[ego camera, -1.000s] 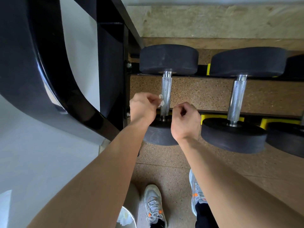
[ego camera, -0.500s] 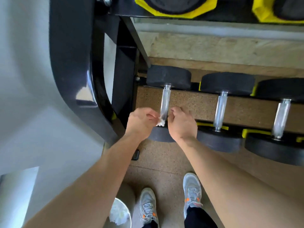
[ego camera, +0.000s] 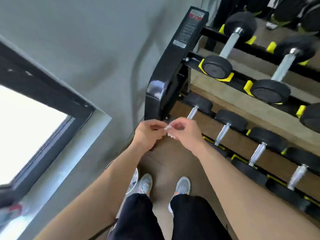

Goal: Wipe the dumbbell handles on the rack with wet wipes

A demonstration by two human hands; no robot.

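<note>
Your left hand (ego camera: 149,134) and right hand (ego camera: 186,134) meet in front of you, backs turned up, fingers curled. Each pinches one end of a small white wipe (ego camera: 167,127) between thumb and fingertips. Both bare forearms reach forward and converge toward the hands.

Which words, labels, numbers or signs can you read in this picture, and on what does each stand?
Nothing can be quoted; every text is too blurred.
Label on the rack's black end post: red band, lines of small white print, unreadable.
White sticker just below it: unreadable.
Dumbbell heads: no number or brand shows.
</note>
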